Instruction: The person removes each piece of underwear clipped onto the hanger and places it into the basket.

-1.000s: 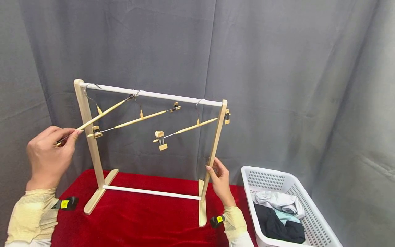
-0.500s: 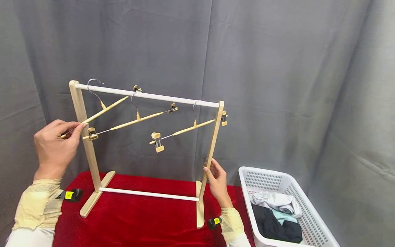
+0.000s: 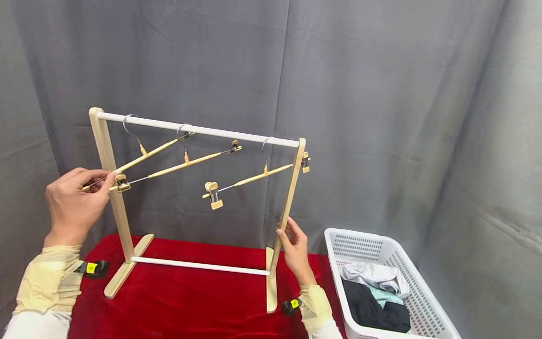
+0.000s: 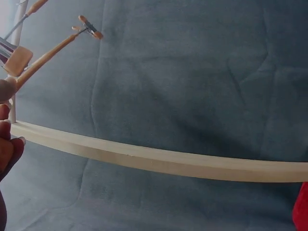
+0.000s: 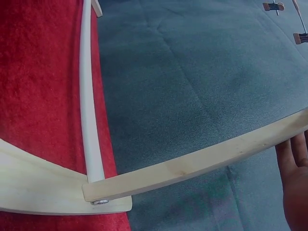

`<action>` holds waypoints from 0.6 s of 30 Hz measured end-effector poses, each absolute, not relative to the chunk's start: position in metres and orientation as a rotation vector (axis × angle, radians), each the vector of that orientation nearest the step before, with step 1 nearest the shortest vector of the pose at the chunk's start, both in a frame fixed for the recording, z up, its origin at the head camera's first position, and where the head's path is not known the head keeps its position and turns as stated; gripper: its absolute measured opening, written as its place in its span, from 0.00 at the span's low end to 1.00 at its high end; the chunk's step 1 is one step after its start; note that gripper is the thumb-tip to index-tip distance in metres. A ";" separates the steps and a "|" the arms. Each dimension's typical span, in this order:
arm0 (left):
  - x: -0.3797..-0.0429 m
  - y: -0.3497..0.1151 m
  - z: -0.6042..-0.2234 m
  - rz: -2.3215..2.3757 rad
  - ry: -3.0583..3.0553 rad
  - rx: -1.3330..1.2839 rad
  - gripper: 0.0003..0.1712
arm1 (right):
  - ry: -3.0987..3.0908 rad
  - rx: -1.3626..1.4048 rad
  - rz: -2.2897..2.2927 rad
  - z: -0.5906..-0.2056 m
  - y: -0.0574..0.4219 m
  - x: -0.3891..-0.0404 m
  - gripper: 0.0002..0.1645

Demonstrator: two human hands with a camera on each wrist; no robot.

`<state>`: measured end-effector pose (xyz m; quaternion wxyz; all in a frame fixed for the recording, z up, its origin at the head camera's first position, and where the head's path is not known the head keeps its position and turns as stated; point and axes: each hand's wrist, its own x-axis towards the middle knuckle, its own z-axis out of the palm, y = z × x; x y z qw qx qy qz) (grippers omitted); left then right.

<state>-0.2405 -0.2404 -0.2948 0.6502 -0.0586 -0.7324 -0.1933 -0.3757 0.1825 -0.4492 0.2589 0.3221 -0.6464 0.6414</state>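
Observation:
My left hand (image 3: 78, 202) pinches the near end of the leftmost clip hanger (image 3: 158, 150), a slim wooden bar with a metal hook. That hook sits at the white top rail (image 3: 228, 134) of a small wooden clothes rack, a short way in from the left post (image 3: 116, 202). The hanger's near clip is hidden by the hand. Two more clip hangers, a middle one (image 3: 169, 168) and a right one (image 3: 254, 179), hang slanted from the rail. My right hand (image 3: 298, 254) grips the rack's right post (image 3: 288, 202) low down, its fingers behind the wood in the right wrist view.
The rack stands on a red cloth (image 3: 203, 306), its feet joined by a white lower bar (image 3: 199, 265). At right a white basket (image 3: 357, 246) contains white, mint and black folded cloth (image 3: 374, 306). A grey curtain (image 3: 360, 94) hangs behind everything.
My left hand lifted the leftmost hanger so its hook rose above the rail, then lowered it farther from the left post. My right hand keeps its grip on the right post.

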 end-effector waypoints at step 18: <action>-0.219 -0.235 -0.297 -0.820 -1.453 -0.175 0.25 | -1.801 0.895 1.789 -0.432 0.193 -0.377 0.22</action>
